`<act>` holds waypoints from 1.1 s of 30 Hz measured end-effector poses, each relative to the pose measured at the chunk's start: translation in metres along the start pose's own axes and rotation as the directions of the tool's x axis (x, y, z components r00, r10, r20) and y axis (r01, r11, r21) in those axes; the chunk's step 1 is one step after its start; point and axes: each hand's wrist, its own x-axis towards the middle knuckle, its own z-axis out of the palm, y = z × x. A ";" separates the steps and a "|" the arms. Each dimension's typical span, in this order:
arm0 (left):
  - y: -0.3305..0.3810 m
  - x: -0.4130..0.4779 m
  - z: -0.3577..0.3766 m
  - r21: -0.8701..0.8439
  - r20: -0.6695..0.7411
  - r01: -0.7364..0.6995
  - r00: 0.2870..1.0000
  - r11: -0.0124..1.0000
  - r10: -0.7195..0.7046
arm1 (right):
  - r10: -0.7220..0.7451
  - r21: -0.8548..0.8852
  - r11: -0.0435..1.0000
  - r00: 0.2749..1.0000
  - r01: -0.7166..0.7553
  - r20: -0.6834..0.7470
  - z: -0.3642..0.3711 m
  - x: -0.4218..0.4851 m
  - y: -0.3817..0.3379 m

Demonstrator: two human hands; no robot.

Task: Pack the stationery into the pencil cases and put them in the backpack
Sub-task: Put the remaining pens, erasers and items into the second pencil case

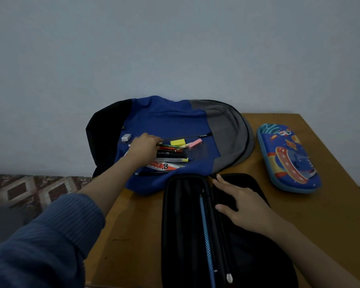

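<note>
- Your left hand (pixel 144 147) reaches far onto the backpack (pixel 164 117). Its fingers bend down over the left ends of the loose pens (pixel 173 154), but you cannot tell whether it has hold of one.
- Your right hand (pixel 243 206) lies flat with its fingers spread on the right half of the open black pencil case (pixel 181 225) and holds nothing.
- The backpack lies flat against the wall at the far left, and its left side runs past the table's (pixel 131 235) left edge.
- On it, beside the pens, sit a white eraser (pixel 126 137), a yellow block (pixel 177 142), a pink eraser (pixel 194 143) and a red-and-white box (pixel 164 165).
- The black case fills the near centre, its far rim touching the backpack. A blue pencil (pixel 205 225) lies inside.
- The closed space-print pencil case (pixel 288 159) lies far right, near the table's right edge.
- Bare wood shows left of the black case, and between your right arm and the right edge.
</note>
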 end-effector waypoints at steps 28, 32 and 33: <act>0.058 -0.103 -0.041 -0.849 -0.105 -0.022 0.986 0.527 -0.129 | 0.011 0.040 0.999 0.999 -0.009 -0.046 0.004 0.003 0.001; 0.058 -0.121 -0.032 -0.878 -0.075 0.017 0.982 0.479 -0.173 | 0.019 0.013 1.000 0.999 -0.019 -0.029 0.004 0.003 0.000; 0.060 -0.125 -0.031 -0.884 -0.053 0.039 0.982 0.466 -0.181 | 0.023 0.008 1.000 0.999 -0.023 -0.027 0.004 0.003 0.000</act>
